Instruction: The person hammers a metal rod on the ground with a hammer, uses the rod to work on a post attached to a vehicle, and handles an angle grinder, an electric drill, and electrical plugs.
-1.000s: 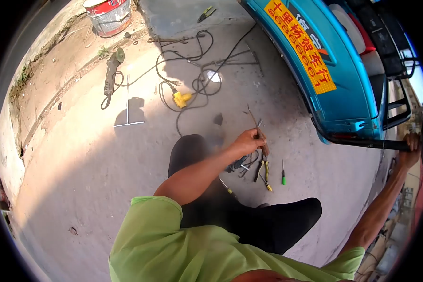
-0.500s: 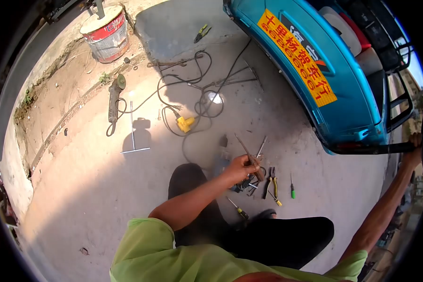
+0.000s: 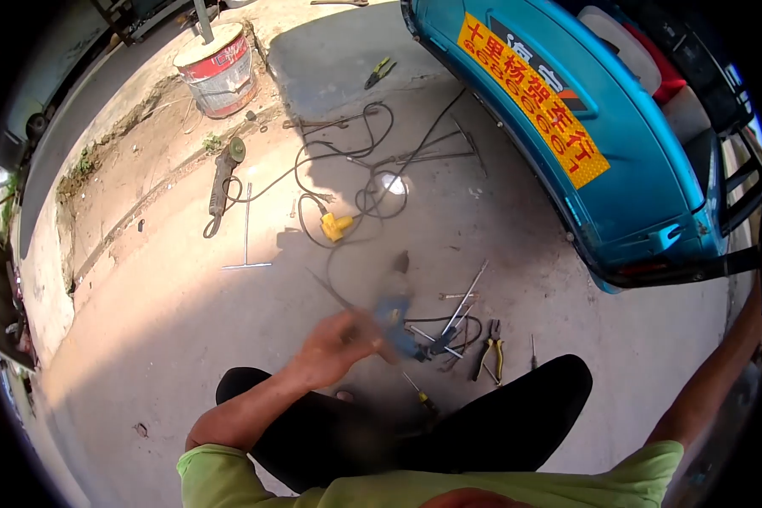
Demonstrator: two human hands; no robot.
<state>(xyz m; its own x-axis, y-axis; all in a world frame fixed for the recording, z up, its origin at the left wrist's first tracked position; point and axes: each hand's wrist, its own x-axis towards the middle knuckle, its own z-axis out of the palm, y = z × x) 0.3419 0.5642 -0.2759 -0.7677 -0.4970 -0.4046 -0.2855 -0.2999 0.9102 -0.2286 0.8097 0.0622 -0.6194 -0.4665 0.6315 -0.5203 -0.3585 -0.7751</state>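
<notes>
Turquoise metal forms the vehicle body [image 3: 643, 212], well ahead and to the right of the left hand [image 3: 339, 345]. The right arm [image 3: 720, 364] stretches far out to that hand's right, near the end of a black bar [image 3: 686, 271] on the vehicle; the right hand is lost in the dark rim of the view, so I cannot tell whether it is open or gripping. Well ahead and slightly left of the left hand stands a red-and-white bucket [image 3: 220, 80], with an angle grinder [image 3: 223, 182] lying nearer. A blue power drill [image 3: 392, 306], smeared by blur, lies just to the right. The left hand itself is closed, its fingers curled around the thicker part of a slim brown tool [image 3: 334, 295]. The tool's long axis runs slantwise through the grip, thin tip forward and left, thick end back and right. The back of the hand faces largely upward, the wrist nearly in line with the forearm, which angles forward and inward over the thigh. Right of the hand, beyond the drill, lie pliers [image 3: 493, 337]; nearer the knees is a yellow-handled screwdriver [image 3: 425, 398].
</notes>
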